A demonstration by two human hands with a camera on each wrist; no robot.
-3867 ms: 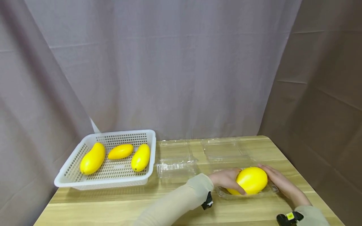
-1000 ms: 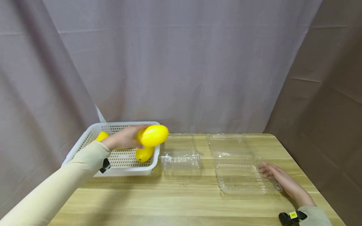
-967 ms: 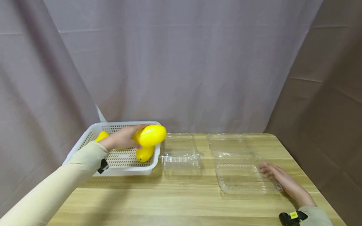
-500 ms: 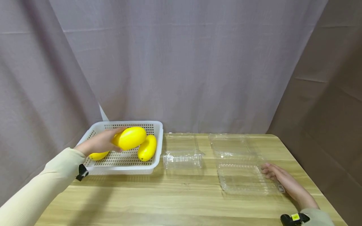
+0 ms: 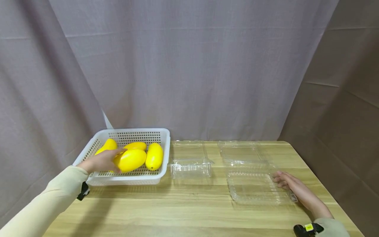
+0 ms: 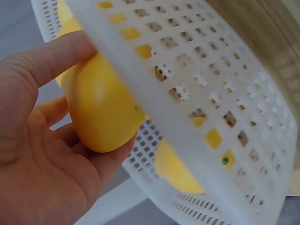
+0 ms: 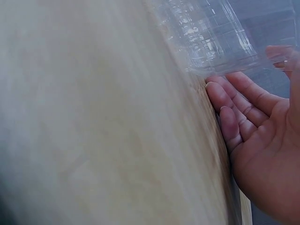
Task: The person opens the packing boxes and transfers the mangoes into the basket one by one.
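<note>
In the head view my left hand (image 5: 103, 160) holds a large yellow mango (image 5: 131, 160) low in the white perforated basket (image 5: 124, 179). The left wrist view shows thumb and fingers around this mango (image 6: 103, 105), close behind the basket wall (image 6: 187, 93). My right hand (image 5: 296, 187) rests on the table at the right edge of an opened clear plastic clamshell box (image 5: 254, 199). In the right wrist view, the right hand's fingers (image 7: 253, 101) are loosely bent beside the box's rim (image 7: 220, 68), the thumb close to the plastic.
Other yellow mangoes lie in the basket: one at the left (image 5: 109, 144), one behind (image 5: 136, 145), one at the right (image 5: 154, 156). A second clear clamshell box (image 5: 190, 169) stands between the basket and the first box. Grey curtains (image 5: 192, 72) enclose the wooden table (image 5: 177, 214).
Earlier both hands were at the mango in the right box. My left hand has carried it left over the basket, then lowered it inside. The right hand stays beside the box.
</note>
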